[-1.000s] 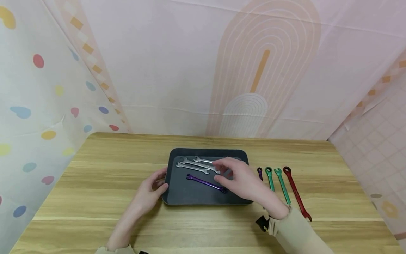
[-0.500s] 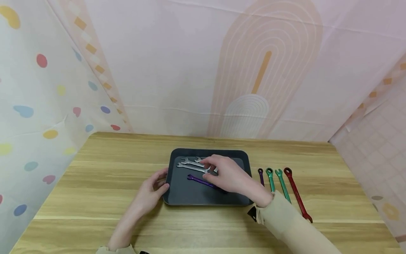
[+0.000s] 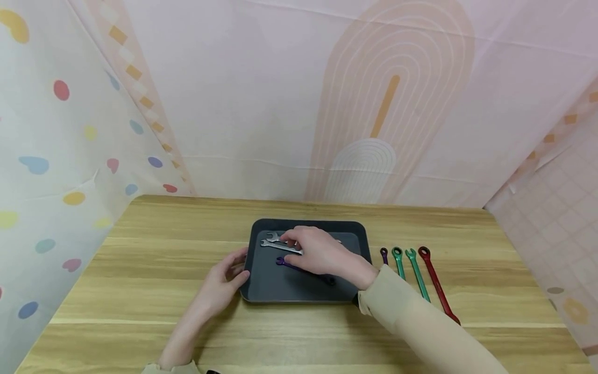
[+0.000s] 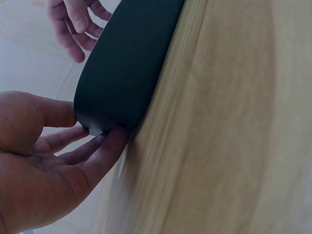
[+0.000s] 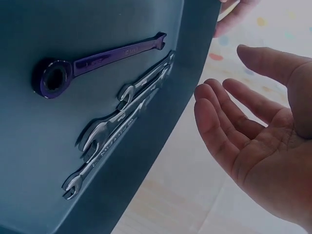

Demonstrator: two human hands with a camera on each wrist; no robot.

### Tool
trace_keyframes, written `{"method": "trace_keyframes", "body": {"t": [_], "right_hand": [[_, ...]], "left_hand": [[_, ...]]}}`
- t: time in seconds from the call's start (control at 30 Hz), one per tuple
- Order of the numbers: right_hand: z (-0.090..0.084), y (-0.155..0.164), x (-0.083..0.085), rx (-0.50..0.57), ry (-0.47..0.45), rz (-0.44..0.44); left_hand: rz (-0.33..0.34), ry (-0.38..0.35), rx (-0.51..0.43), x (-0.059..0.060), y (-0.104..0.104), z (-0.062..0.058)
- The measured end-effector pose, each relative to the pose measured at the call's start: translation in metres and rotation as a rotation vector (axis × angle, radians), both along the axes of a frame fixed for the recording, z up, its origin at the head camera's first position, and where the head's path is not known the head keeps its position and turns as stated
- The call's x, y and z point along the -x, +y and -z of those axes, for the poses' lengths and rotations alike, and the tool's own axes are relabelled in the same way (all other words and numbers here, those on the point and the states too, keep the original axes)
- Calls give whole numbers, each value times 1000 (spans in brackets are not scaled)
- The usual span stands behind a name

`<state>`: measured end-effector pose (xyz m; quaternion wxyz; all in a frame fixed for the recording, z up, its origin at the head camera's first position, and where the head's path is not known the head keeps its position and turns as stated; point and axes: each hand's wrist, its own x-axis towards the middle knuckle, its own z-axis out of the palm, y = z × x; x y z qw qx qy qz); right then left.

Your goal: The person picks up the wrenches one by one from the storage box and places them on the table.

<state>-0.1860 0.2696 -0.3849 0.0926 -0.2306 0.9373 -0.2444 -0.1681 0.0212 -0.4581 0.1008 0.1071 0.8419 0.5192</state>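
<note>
My left hand (image 3: 219, 285) grips the left end of a dark grey tray (image 3: 271, 288); the left wrist view has its thumb at the rim and its fingers against the outer wall. Over the tray hovers my right hand (image 3: 315, 252), holding nothing, thumb and fingers loosely bent and apart. Beneath it lie three silver wrenches (image 5: 124, 114), side by side near the far wall, partly hidden by the hand in the head view. Nearer the front a purple ratchet wrench (image 5: 112, 54) lies at a slant on the tray floor.
Right of the tray, a row of wrenches lies on the wooden table (image 3: 163, 249): a purple one (image 3: 384, 254), a green ratchet one (image 3: 398, 262), a green open-ended one (image 3: 417, 272) and a long red one (image 3: 436, 283). My right sleeve (image 3: 406, 311) covers their near ends partly. A patterned cloth (image 3: 261, 130) hangs behind.
My right hand has moved left across the tray, from its right side to above the silver wrenches. My left hand and the tray have kept their place.
</note>
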Motion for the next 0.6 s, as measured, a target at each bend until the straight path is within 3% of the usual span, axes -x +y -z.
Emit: {"method": "trace_keyframes", "body": {"t": [0.33, 0.6], "right_hand": [[13, -13, 15, -77, -28, -35], [24, -19, 27, -93, -58, -118]], "left_hand": [[-2, -9, 8, 0, 0, -1], [-3, 0, -6, -1, 0, -1]]}}
